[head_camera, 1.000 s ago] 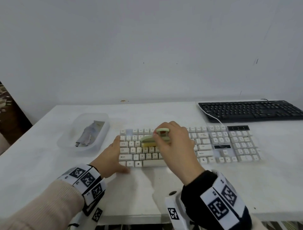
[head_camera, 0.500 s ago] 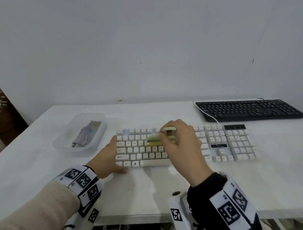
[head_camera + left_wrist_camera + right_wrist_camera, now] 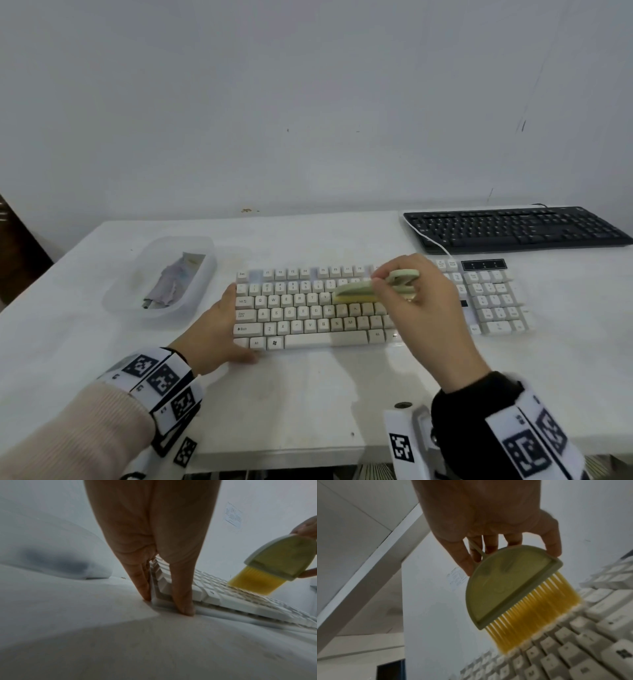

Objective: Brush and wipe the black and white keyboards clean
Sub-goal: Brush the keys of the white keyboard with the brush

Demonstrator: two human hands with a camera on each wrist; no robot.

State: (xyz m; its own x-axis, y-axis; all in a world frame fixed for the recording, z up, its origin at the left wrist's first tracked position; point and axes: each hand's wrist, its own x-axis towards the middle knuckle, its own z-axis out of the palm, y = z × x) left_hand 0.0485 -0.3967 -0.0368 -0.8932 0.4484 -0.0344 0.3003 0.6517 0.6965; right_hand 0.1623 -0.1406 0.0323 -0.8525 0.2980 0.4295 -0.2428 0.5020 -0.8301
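Note:
A white keyboard [image 3: 308, 308] lies in the middle of the white table [image 3: 308, 394]. My left hand [image 3: 212, 329] braces its left end, with straight fingers [image 3: 142, 582] along the side edge and the thumb against the front edge. My right hand [image 3: 421, 308] pinches a pale green brush [image 3: 363, 289] with yellow bristles [image 3: 536, 618]. The bristle tips touch the keys of the upper middle rows [image 3: 556, 649]. A black keyboard [image 3: 513, 228] sits at the back right, behind the white one.
A clear plastic tub [image 3: 116, 294] holding a crumpled grey cloth [image 3: 171, 281] stands left of the white keyboard. A white cable [image 3: 431, 241] runs by the black keyboard's left end. The table's front edge [image 3: 291, 455] is close to my wrists. A wall rises behind.
My right hand has drawn the brush rightward along the upper key rows. The left hand has stayed on the keyboard's left end.

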